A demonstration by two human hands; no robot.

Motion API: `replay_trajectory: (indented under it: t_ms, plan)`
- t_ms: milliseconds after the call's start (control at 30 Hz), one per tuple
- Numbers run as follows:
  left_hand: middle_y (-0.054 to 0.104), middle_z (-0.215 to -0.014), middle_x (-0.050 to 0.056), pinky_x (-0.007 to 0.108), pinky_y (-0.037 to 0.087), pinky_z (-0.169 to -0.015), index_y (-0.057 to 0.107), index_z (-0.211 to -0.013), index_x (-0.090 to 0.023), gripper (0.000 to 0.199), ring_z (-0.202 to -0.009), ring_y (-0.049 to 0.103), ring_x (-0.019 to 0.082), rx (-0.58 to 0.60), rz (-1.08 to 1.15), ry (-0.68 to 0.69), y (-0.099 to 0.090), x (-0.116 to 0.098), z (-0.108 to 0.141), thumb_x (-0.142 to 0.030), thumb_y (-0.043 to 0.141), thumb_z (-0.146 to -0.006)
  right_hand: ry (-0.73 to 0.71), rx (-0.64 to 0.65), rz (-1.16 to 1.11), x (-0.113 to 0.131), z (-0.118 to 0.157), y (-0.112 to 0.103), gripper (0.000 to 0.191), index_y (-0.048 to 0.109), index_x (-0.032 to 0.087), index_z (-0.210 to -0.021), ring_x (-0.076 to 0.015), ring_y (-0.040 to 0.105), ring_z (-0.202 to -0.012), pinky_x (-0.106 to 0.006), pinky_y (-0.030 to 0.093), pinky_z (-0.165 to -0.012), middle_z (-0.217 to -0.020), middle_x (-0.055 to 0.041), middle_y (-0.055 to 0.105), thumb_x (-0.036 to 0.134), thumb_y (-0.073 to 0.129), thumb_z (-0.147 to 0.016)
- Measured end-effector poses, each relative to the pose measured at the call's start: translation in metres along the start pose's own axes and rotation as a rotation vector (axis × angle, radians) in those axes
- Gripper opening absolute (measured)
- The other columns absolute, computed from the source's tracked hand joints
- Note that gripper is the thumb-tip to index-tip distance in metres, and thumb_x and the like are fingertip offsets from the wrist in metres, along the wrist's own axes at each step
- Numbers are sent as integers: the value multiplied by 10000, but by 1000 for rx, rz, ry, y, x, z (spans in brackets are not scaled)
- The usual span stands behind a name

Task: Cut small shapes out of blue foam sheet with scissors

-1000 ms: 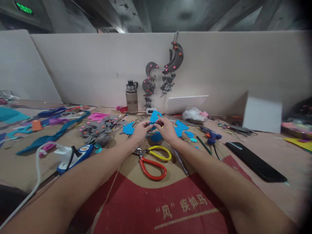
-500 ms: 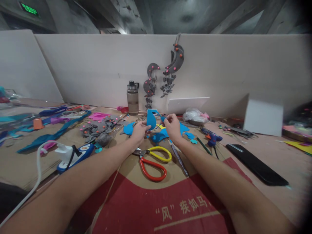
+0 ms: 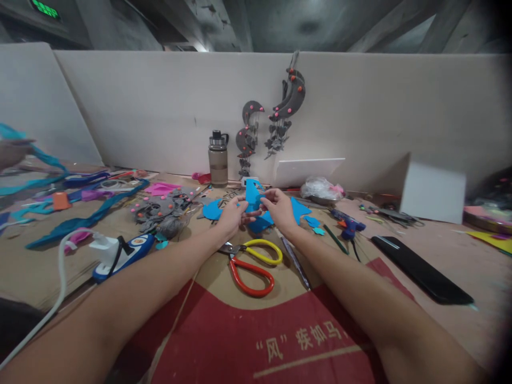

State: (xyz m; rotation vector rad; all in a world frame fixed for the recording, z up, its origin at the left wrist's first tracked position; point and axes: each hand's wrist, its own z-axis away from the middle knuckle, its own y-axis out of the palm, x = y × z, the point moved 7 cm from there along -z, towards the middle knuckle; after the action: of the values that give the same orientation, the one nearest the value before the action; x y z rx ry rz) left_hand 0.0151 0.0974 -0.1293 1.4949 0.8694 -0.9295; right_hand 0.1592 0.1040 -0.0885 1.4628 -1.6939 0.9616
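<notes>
Between my two hands a cut piece of blue felt (image 3: 253, 196) is held up above the cardboard. My left hand (image 3: 234, 214) pinches its left lower edge, fingertips closed on it. On the other side my right hand (image 3: 279, 207) grips the right edge with thumb and fingers. More blue felt (image 3: 301, 210) lies beneath and behind the hands, with small scraps (image 3: 312, 221) to the right. Scissors (image 3: 252, 266) with one yellow and one red handle rest below my hands. A pen (image 3: 295, 262) lies beside them.
A bottle (image 3: 218, 160) stands at the back, near hanging grey moon ornaments (image 3: 295, 96). Grey felt pieces (image 3: 164, 210) and a power strip (image 3: 124, 258) lie left. At right are a glue gun (image 3: 349, 224) and a black phone-like slab (image 3: 420, 269). Another person's hand (image 3: 16, 152) shows far left.
My hands have come closer together, and the curved blue piece spread between them now looks flatter and folded. At far left another person's hand has entered, lifting a teal strip.
</notes>
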Motion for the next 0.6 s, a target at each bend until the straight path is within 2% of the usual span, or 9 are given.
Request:
replay_trajectory:
  t_ms: [100,200,400,600]
  plan:
    - [720,-937,117,237,571,-586,580,-997,-139,200,-763,733,189,83,20,-39,8,4,0,-131,667,-817,-23,23,57,1,0,0,153,641,189,-806,-140,590,-620,-273,491,-618,-710,6,654,309,642,-711]
    - [722,-953,134,230,569,-584,615,-940,-117,102,-792,737,199,108,19,-53,9,5,0,-98,618,-840,-44,44,107,3,1,0,127,699,197,-788,-150,581,-651,-278,485,-647,-723,1,682,281,630,-722]
    - [738,-845,113,239,558,-540,626,-1040,-137,165,-698,731,193,115,-46,-79,7,6,1,-160,590,-881,-75,33,172,8,5,1,128,709,197,-815,-163,599,-695,-285,484,-681,-757,-11,703,271,652,-728]
    - [745,-900,143,259,575,-606,648,-979,-120,124,-789,736,207,171,-27,-102,13,8,2,-156,577,-885,-88,-7,212,11,8,-2,107,657,197,-762,-156,592,-670,-277,479,-651,-730,-7,680,300,667,-736]
